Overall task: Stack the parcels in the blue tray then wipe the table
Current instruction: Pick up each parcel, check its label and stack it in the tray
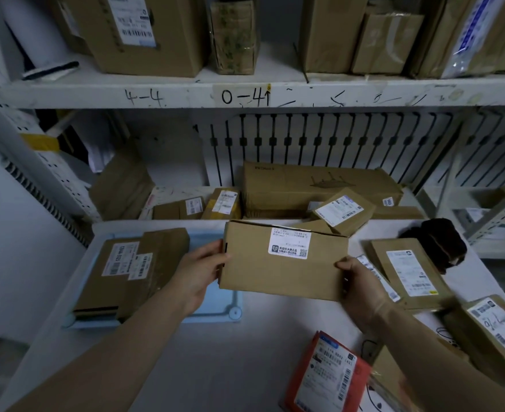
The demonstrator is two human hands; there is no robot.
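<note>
1. Head view: a person holds a box in both hands just above the counter, with its left end over the right side of the blue tray.
2. The left hand grips the box's left end, thumb on top. The right hand pinches its lower right corner.
3. Two parcels already lie close together in the tray's left half, and the right half shows bare blue.
4. Several are not yet stacked: a red parcel at the near edge, a flat parcel to the right and a labelled one beyond it. More boxes sit on the shelf behind; whether they count is unclear.
5. Wiping looks not yet begun. A dark bundle, possibly a cloth, lies untouched at the far right, so the job seems under halfway.
</note>
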